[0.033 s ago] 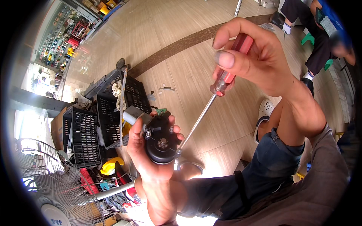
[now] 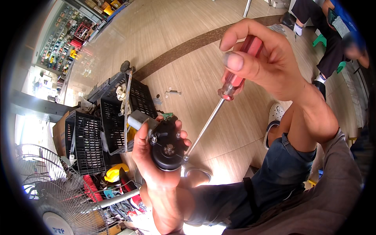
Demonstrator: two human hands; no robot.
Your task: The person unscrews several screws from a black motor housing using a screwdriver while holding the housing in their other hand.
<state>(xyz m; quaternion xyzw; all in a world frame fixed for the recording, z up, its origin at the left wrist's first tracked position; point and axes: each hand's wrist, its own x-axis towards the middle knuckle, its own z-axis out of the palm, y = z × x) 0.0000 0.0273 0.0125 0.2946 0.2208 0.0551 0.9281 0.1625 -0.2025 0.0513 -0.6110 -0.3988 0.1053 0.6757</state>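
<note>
As a person's left hand (image 2: 158, 172) holds a black assembly (image 2: 167, 156) up in front of the body, the right hand (image 2: 272, 66) angles a red-handled screwdriver (image 2: 214, 114) down toward its rim. The left fingers close around the assembly's sides, with a silver cylinder (image 2: 138, 119) jutting out past the thumb and a bit of green circuit board (image 2: 167, 116) showing at the far end. The right fingers curl loosely about the handle, thumb and forefinger tips parted. The shaft's tip appears to meet the right edge of the round black face; whether it sits in a screw head cannot be told. The likeliest mishap is a slip: pushed at this slant, the tip could skate off the rim and jab the left fingers just beside it. A slack grip could also let the tool twist and chew up a screw. Only the hand appears to support the assembly, so hard turning could roll it from the palm, dropping it to the pale floor (image 2: 221, 156).
</note>
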